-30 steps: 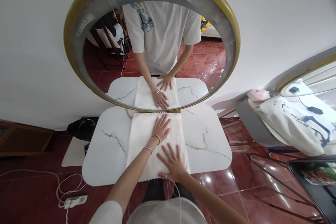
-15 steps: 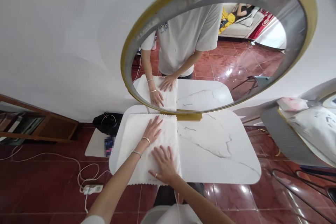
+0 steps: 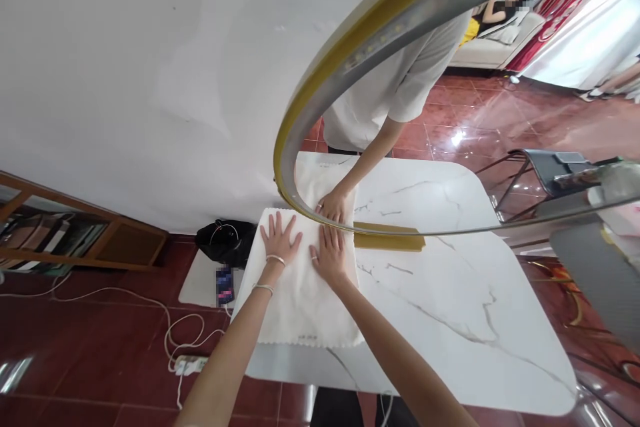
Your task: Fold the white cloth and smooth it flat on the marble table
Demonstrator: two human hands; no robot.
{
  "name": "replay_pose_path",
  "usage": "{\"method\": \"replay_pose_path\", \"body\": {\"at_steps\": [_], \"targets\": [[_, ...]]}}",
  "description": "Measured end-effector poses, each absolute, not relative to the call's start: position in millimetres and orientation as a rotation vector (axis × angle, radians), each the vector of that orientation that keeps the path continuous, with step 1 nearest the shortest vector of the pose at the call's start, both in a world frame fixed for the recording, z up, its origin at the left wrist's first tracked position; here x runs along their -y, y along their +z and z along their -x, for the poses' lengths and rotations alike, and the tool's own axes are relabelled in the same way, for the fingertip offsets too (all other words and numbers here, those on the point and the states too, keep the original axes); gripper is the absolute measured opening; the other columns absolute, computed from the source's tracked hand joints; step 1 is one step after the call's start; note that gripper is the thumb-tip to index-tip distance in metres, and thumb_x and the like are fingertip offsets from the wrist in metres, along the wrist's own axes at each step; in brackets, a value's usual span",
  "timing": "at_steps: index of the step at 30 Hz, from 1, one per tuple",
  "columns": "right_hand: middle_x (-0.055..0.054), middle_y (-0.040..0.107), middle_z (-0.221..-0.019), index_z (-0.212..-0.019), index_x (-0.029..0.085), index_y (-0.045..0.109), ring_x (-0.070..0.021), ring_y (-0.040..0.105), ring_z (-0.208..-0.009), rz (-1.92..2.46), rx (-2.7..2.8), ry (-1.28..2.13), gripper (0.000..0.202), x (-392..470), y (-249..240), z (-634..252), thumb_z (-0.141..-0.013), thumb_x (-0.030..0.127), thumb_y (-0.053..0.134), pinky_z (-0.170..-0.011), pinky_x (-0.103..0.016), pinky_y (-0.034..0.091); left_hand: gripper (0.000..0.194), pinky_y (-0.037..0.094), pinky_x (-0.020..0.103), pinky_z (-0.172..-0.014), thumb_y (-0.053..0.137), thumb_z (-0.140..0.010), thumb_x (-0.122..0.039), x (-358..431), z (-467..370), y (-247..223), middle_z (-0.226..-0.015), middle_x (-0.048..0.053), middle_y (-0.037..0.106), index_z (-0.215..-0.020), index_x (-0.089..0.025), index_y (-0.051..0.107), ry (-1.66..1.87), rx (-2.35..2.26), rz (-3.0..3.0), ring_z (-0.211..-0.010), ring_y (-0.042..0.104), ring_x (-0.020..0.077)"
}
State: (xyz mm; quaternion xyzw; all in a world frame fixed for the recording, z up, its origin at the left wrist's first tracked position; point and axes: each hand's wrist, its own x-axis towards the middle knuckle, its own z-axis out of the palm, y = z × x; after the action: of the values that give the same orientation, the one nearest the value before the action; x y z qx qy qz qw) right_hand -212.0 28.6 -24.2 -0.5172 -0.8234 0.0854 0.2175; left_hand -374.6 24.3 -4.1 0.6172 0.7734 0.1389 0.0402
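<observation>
A white cloth with a scalloped edge lies spread over the left part of the marbled white table. Flat near the cloth's far left corner rests my left hand, fingers spread, two bracelets at the wrist. My right hand lies palm down on the cloth's far right part, its fingers stretched toward the mirror's lower rim and a ring on one finger. Neither hand grips anything. Soft wrinkles run through the cloth between and below the hands.
A round gold-framed mirror overhangs the table's far side, above a gold base. On the floor at left are a black bag, a power strip and cables. A wooden shelf stands far left.
Both hands have moved to the far part of the cloth, the left one now more spread. The cloth's near edge lies farther in on the table. The camera view has shifted.
</observation>
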Motion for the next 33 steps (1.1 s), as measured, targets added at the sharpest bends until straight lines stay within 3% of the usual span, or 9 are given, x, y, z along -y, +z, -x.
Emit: {"method": "replay_pose_path", "body": {"at_steps": [4, 6, 9, 13, 17, 24, 29, 33], "targets": [[-0.024, 0.041, -0.145, -0.144, 0.003, 0.035, -0.0402, 0.034, -0.136, 1.647, 2.318, 0.348, 0.063, -75.7, -22.2, 236.2, -0.097, 0.045, 0.031, -0.11, -0.062, 0.02, 0.051, 0.011, 0.067, -0.113, 0.046, -0.091, -0.048, -59.0, 386.5, 2.0, -0.156, 0.012, 0.031, -0.137, -0.027, 0.052, 0.366, -2.371, -1.871, -0.145, 0.021, 0.038], [-0.026, 0.045, -0.141, -0.138, 0.002, 0.042, -0.0417, 0.035, -0.134, 1.683, 2.326, 0.349, 0.062, -91.1, -18.2, 241.8, -0.097, 0.046, 0.03, -0.109, -0.062, 0.021, 0.048, 0.014, 0.066, -0.113, 0.044, -0.092, -0.047, -67.6, 386.1, 6.1, -0.153, 0.013, 0.036, -0.133, -0.025, 0.056, 0.321, -2.37, -1.875, -0.142, 0.027, 0.0374], [-0.024, 0.043, -0.144, -0.139, 0.004, 0.043, -0.0415, 0.03, -0.137, 1.693, 2.327, 0.332, 0.06, -91.5, -12.1, 241.1, -0.097, 0.046, 0.031, -0.109, -0.06, 0.021, 0.043, 0.014, 0.067, -0.112, 0.039, -0.095, -0.041, -60.9, 380.6, 11.2, -0.155, 0.012, 0.032, -0.133, -0.027, 0.056, 0.278, -2.341, -1.91, -0.144, 0.023, 0.0352], [-0.018, 0.037, -0.151, -0.146, 0.014, 0.037, -0.0371, 0.029, -0.14, 1.625, 2.392, 0.285, 0.056, -57.3, -9.2, 230.5, -0.097, 0.042, 0.036, -0.112, -0.058, 0.018, 0.049, 0.008, 0.071, -0.111, 0.041, -0.095, -0.042, -23.1, 372.7, 11.0, -0.16, 0.01, 0.019, -0.142, -0.032, 0.043, 0.275, -2.286, -1.938, -0.148, 0.013, 0.0337], [-0.018, 0.029, -0.155, -0.15, 0.01, 0.03, -0.0343, 0.021, -0.144, 1.517, 2.437, 0.183, 0.061, -36.2, -8.4, 223.2, -0.097, 0.041, 0.035, -0.115, -0.057, 0.01, 0.053, 0.005, 0.071, -0.111, 0.045, -0.093, -0.046, -3.3, 368.2, 7.2, -0.161, 0.009, 0.016, -0.144, -0.033, 0.04, 0.295, -2.28, -1.96, -0.148, 0.011, 0.0343], [-0.017, 0.052, -0.14, -0.145, 0.012, 0.04, -0.0295, 0.045, -0.131, 1.465, 2.582, 0.35, 0.05, -87.4, 6.2, 243.7, -0.1, 0.032, 0.03, -0.108, -0.045, 0.032, 0.05, 0.005, 0.07, -0.112, 0.042, -0.093, -0.031, -50.6, 369.8, 6.9, -0.159, 0.007, 0.024, -0.143, -0.033, 0.042, 0.299, -2.211, -1.959, -0.148, 0.014, 0.0321], [-0.018, 0.059, -0.13, -0.14, 0.01, 0.045, -0.0295, 0.053, -0.122, 1.448, 2.612, 0.396, 0.049, -105.7, 8.4, 269.7, -0.101, 0.033, 0.029, -0.103, -0.041, 0.037, 0.049, 0.018, 0.055, -0.118, 0.035, -0.096, -0.033, -55.5, 397.4, 0.0, -0.155, 0.01, 0.033, -0.144, -0.025, 0.042, 0.425, -2.383, -1.788, -0.145, 0.027, 0.0275], [-0.02, 0.049, -0.141, -0.147, 0.009, 0.035, -0.034, 0.044, -0.13, 1.455, 2.62, 0.408, 0.055, -93.7, 7.2, 282.0, -0.1, 0.038, 0.033, -0.106, -0.048, 0.034, 0.055, 0.027, 0.054, -0.114, 0.038, -0.096, -0.042, -1.7, 415.0, -4.7, -0.158, 0.012, 0.024, -0.147, -0.023, 0.038, 0.411, -2.502, -1.641, -0.145, 0.025, 0.0319]]}}
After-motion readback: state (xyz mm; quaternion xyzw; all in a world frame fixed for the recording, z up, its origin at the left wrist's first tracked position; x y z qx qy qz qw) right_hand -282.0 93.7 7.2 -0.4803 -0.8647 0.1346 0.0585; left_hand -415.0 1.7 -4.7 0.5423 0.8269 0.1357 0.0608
